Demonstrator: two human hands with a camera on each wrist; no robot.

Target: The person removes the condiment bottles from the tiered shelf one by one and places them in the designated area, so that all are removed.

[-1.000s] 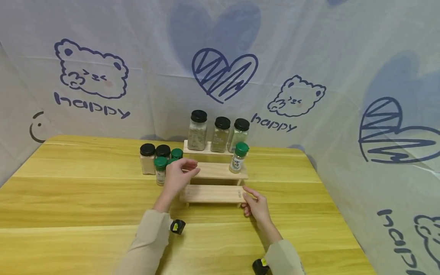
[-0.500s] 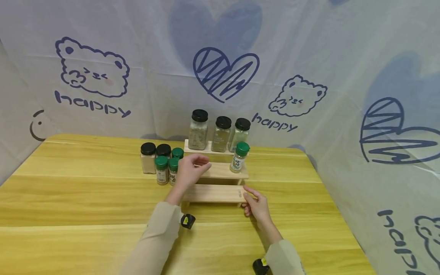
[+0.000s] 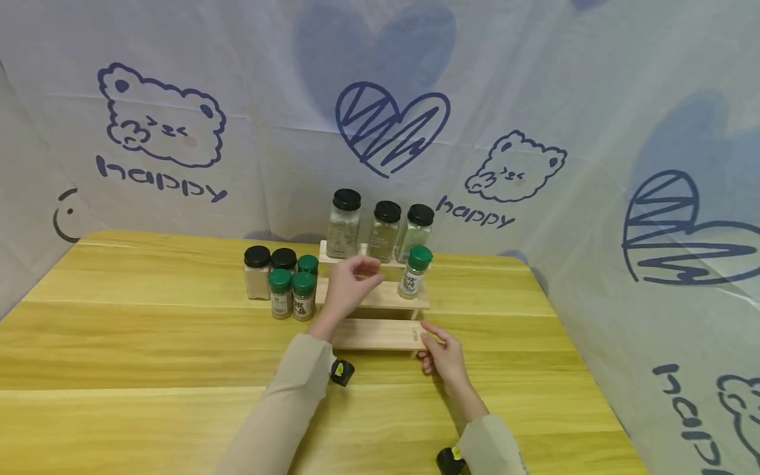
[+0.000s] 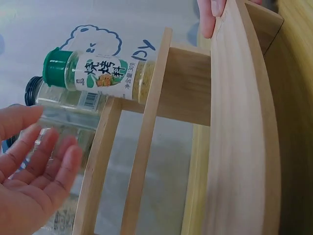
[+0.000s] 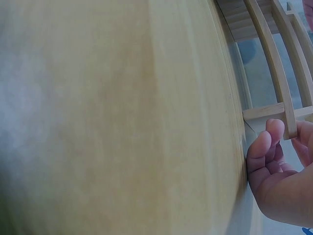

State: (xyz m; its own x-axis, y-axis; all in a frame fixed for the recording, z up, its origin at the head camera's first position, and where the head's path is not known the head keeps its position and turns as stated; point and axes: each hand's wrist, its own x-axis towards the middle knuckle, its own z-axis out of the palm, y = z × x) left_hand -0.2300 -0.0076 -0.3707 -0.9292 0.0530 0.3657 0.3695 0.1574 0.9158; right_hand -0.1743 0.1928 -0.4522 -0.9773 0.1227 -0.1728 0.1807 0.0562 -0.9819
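Note:
My left hand (image 3: 350, 285) hovers over the middle step of a three-step wooden spice rack (image 3: 363, 334), fingers loosely bent with nothing between them. To its right on that step stands a spice shaker (image 3: 410, 281) with a green cap and a white printed label; a gap separates them in the left wrist view, where the shaker (image 4: 105, 73) shows its label. My right hand (image 3: 446, 359) grips the right end of the lowest step, thumb and fingers around its edge, seen also from below in the right wrist view (image 5: 281, 176).
Three black-capped glass spice jars (image 3: 344, 227) line the top step. Left of the rack, several jars stand together on the wooden table (image 3: 148, 343): black-capped jars (image 3: 257, 274) and green-capped shakers (image 3: 281, 297). A printed white cloth (image 3: 285, 158) hangs behind.
My left hand has moved rightward and slightly up, from beside the green-capped shakers to over the middle step. The right hand stays at the rack's end.

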